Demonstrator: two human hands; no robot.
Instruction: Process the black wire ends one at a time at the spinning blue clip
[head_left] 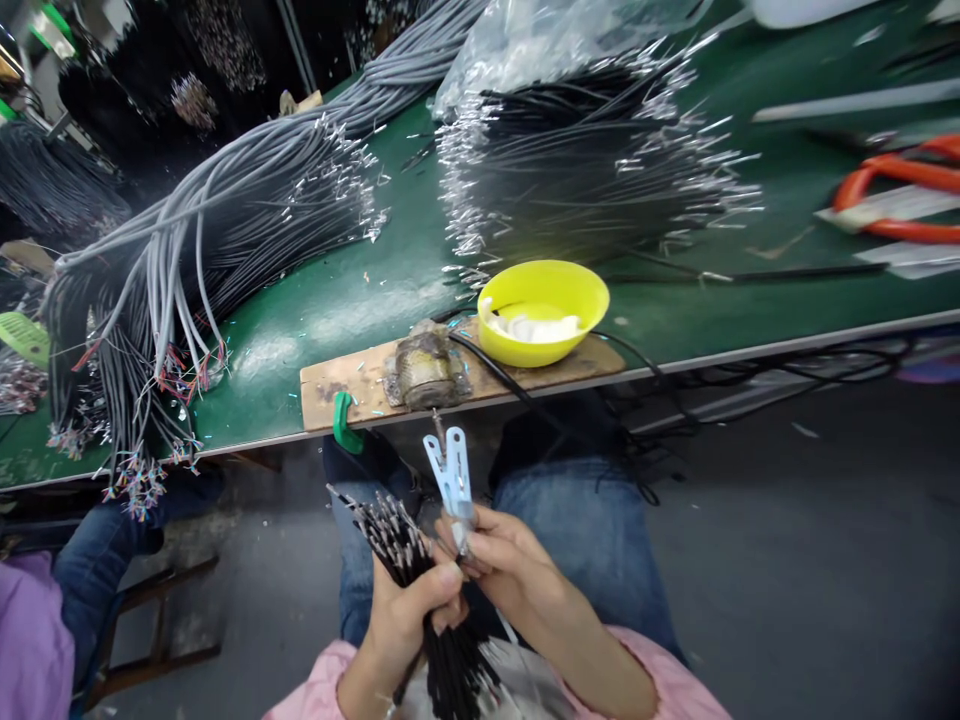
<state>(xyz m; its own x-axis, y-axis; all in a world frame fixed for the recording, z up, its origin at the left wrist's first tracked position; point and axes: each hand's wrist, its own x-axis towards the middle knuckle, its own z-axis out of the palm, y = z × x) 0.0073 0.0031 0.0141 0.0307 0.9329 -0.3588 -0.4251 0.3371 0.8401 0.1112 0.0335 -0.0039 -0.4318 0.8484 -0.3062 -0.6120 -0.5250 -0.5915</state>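
Wrapped round a bundle of thin black cables [454, 665] is my left hand [412, 605], its thumb pressed across them. Their silvery stripped ends fan out up and to the left. My right hand [521, 565] is closed in a pinch beside the left thumb, on what looks like the end of one black cable, mostly hidden by the fingertips. Just above those fingertips is a light blue clothespin [452, 475], its jaws toward the right hand. The clothespin's handle end is at the thin shaft of a small, grimy motor [426, 368].
The motor sits on a wooden board [330, 395] with a green clamp [346, 422] at the table edge. A yellow bowl [544, 345] holds white pieces. Grey cables [247, 150], a black cable pile [577, 180] and orange-handled scissors [855, 200] lie on the green table [300, 315]. Another person's purple sleeve [34, 630] shows left.
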